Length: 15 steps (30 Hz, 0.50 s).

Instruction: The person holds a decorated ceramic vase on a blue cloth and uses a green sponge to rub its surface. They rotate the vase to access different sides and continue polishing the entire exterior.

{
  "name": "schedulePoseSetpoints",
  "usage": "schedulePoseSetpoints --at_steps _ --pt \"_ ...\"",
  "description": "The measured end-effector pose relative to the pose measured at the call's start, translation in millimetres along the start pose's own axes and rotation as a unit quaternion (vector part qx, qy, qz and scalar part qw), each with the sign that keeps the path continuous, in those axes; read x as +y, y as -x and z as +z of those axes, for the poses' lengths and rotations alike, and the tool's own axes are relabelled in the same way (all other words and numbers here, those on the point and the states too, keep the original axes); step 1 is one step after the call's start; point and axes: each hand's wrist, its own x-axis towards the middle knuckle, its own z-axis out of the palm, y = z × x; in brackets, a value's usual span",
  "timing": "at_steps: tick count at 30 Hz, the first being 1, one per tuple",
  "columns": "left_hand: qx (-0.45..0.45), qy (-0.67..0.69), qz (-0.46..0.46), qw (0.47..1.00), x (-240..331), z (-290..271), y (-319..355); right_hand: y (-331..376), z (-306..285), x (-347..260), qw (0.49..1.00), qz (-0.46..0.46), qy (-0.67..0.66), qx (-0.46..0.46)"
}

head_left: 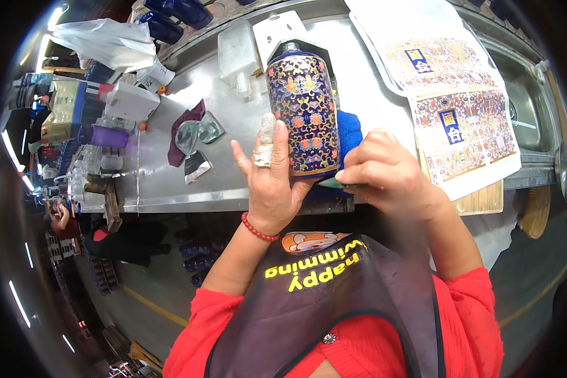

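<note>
A dark blue bottle covered in a colourful floral pattern lies on its back, its neck pointing away from me. My left hand grips its lower left side, the thumb at the base; white wrapping covers one finger. Close to the bottle's lower right corner, my right hand pinches a thin dark green flat piece, mostly hidden by the fingers. A blue cloth shows beneath and beside the bottle.
Printed pattern sheets lie on the right beside a metal sink. A clear glass bottle stands off to the left, with dark cloth and greenish scraps nearer. Bottles and boxes crowd the far left of the metal table.
</note>
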Motion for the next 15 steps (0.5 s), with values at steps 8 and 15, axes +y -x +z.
schedulePoseSetpoints --at_steps 8,15 --pt "0.047 -0.08 0.115 0.989 5 -10 0 3 -7 -5 0.94 0.287 -0.154 0.104" --pt "0.057 -0.074 0.165 0.982 3 -6 0 -12 3 2 0.98 0.132 0.08 0.127"
